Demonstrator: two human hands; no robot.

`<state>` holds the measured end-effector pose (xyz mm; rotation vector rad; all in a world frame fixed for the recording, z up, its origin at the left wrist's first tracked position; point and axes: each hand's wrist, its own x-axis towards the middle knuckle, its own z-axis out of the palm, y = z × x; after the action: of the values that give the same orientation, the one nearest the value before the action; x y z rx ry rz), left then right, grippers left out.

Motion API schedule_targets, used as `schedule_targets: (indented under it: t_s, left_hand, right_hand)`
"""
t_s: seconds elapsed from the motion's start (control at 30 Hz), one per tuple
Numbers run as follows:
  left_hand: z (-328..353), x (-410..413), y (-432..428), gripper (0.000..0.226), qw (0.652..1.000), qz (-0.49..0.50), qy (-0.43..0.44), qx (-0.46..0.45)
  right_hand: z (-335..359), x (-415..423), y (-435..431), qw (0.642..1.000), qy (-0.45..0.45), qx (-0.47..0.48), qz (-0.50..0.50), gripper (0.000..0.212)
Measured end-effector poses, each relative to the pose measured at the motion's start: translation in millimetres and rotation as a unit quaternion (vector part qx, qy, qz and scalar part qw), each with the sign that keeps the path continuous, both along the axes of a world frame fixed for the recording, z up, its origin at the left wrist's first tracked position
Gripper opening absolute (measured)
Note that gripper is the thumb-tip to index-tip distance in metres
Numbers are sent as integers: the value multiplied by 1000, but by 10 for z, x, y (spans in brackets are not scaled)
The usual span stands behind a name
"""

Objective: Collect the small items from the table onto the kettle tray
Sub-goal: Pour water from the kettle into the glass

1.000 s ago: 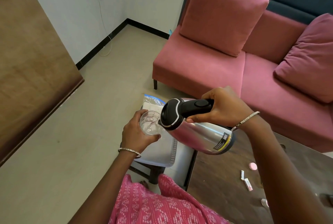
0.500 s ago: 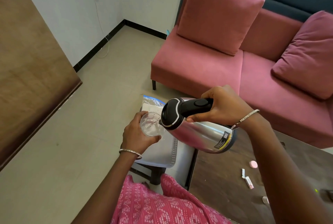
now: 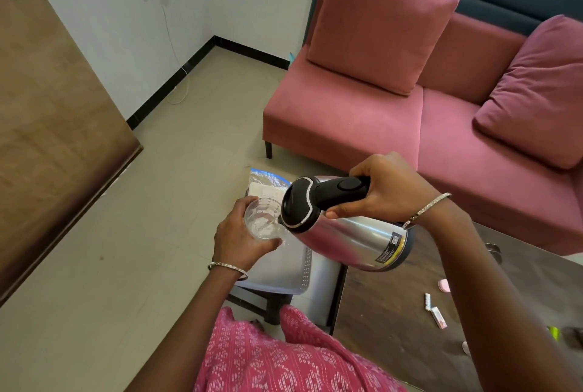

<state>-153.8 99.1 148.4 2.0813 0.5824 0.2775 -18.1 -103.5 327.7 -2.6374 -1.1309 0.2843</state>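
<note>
Tray point(image 3: 303, 278): silver, on a low stand just left of the dark table point(image 3: 394, 313), partly under the hands. Kettle point(image 3: 347, 227): steel, tipped near level above tray, right hand point(image 3: 388, 193) clenched round its black handle, spout at the rim of a clear glass point(image 3: 262, 223) gripped by left hand point(image 3: 239, 240). Small items: pink disc point(image 3: 444, 285), white strip point(image 3: 427, 301), pink-white stick point(image 3: 439, 321), all on table, right of tray, uncollected. Handling advice: keep spout over glass, glass over tray to catch drips; level kettle slowly before setting down.
</note>
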Motion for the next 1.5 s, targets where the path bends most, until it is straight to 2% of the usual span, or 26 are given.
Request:
schedule_targets:
  t_s: [1.5]
  left_hand:
    - [-48, 19, 115, 90, 1000, 6, 5, -2]
  right_hand:
    - [-58, 35, 100, 1000, -4, -11, -7, 67]
